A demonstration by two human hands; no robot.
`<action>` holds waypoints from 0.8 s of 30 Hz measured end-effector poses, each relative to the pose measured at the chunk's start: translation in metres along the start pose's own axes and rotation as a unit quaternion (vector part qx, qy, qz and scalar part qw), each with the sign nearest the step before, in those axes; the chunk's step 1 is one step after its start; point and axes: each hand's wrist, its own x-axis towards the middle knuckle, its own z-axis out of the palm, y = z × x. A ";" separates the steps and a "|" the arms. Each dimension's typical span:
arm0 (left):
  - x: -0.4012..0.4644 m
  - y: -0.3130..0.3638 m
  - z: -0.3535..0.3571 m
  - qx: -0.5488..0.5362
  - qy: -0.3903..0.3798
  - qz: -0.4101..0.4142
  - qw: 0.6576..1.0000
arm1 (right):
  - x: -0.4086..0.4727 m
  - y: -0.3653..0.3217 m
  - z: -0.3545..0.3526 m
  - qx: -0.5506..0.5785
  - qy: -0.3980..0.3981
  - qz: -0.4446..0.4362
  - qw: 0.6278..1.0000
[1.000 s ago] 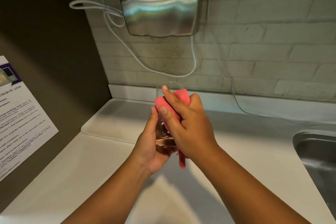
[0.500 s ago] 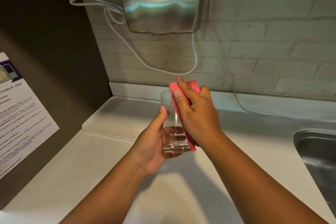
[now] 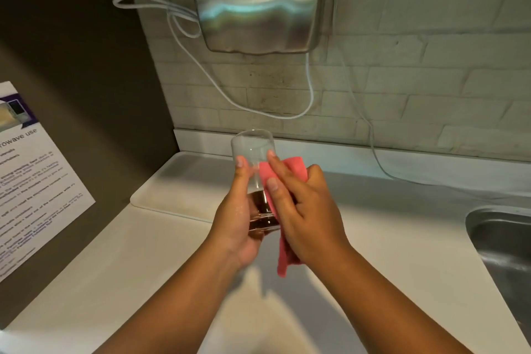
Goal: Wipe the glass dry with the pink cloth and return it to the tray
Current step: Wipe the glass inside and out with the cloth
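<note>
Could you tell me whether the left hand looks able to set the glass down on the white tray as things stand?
Probably yes: the left hand grips the glass just in front of the tray, and nothing visible lies between them.

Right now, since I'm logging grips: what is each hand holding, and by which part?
The left hand grips the glass around its lower body and base. The right hand presses the pink cloth against the glass's side.
</note>
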 end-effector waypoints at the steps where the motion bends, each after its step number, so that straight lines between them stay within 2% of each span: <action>1: 0.001 -0.002 -0.001 0.001 -0.006 -0.011 1.000 | 0.000 -0.004 0.001 -0.034 -0.002 -0.023 0.999; 6: -0.007 -0.010 0.004 -0.003 -0.050 -0.027 0.998 | 0.031 -0.011 -0.011 -0.102 0.038 -0.055 0.993; 9: -0.009 -0.011 0.002 -0.032 -0.065 -0.034 0.997 | 0.049 0.000 -0.019 -0.049 0.063 -0.002 0.997; 12: -0.006 -0.003 -0.002 -0.053 -0.050 -0.026 0.997 | 0.045 0.005 -0.017 0.028 0.047 0.056 0.997; 17: 0.000 0.014 -0.005 -0.075 -0.038 -0.030 0.996 | 0.017 -0.001 -0.006 0.064 0.013 0.047 0.997; 22: -0.003 0.001 -0.001 -0.033 -0.064 -0.048 0.996 | 0.012 -0.017 -0.005 -0.046 -0.006 -0.044 0.998; 24: -0.007 -0.004 0.003 -0.012 -0.072 -0.049 0.996 | 0.024 -0.018 -0.011 -0.071 0.011 -0.043 0.996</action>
